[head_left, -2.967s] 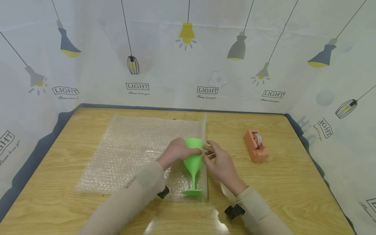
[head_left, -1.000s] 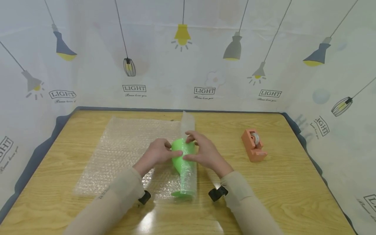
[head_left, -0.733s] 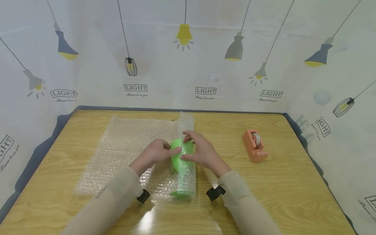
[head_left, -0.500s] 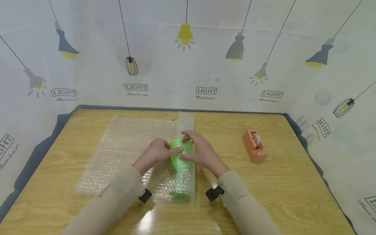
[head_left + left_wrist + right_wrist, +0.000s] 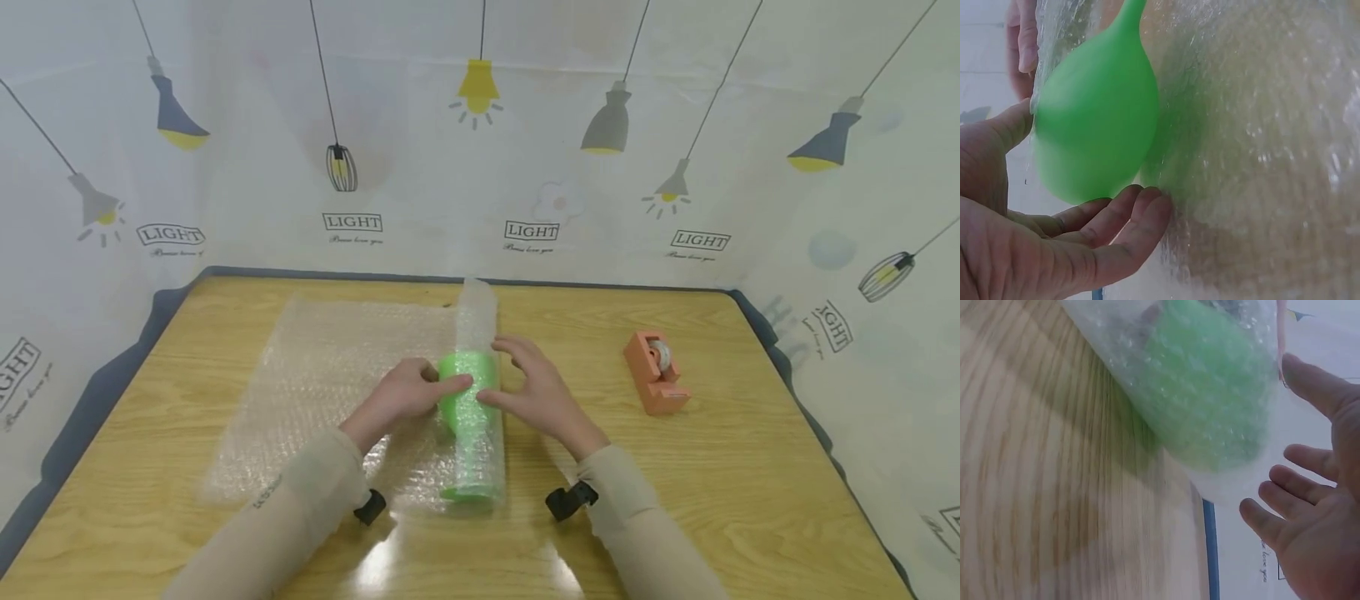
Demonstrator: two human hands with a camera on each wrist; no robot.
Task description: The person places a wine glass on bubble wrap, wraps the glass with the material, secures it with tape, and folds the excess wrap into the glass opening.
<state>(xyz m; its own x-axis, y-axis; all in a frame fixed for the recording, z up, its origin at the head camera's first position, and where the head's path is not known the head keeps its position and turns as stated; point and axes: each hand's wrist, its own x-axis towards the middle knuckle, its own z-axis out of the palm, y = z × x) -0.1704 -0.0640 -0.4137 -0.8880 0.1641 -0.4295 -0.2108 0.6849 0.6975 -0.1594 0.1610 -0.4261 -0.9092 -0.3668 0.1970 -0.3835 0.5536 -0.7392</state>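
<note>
Since half a second earlier, the right hand [image 5: 551, 404] has drawn off to the right, its fingertips leaving the film over the bowl. Its fingers are now spread and hold nothing; whether the thumb touches the film cannot be confirmed. The left hand [image 5: 405, 393] grips the green goblet [image 5: 1097, 112] at the bowl, thumb pressing the folded flap, fingers curled beneath the rim. The goblet lies on its side at the right end of the bubble wrap [image 5: 300, 367], rim far, base near; the flap leaves a strip of bowl uncovered on the left.

Caution: the left thumb alone appears to secure the flap. If it lifts early, springy film could unfold to the right. Because bowl and stem differ in width, turning the goblet could skew the wrap. The base sits close to the sheet's near edge and could slip out.

Clearance: flat wrap extends left, allowing a leftward turn. The flap's far end reaches about the far edge of the table [image 5: 750, 467], by the backdrop [image 5: 420, 108]. To the right, the orange tape dispenser [image 5: 645, 379] stands well apart.
</note>
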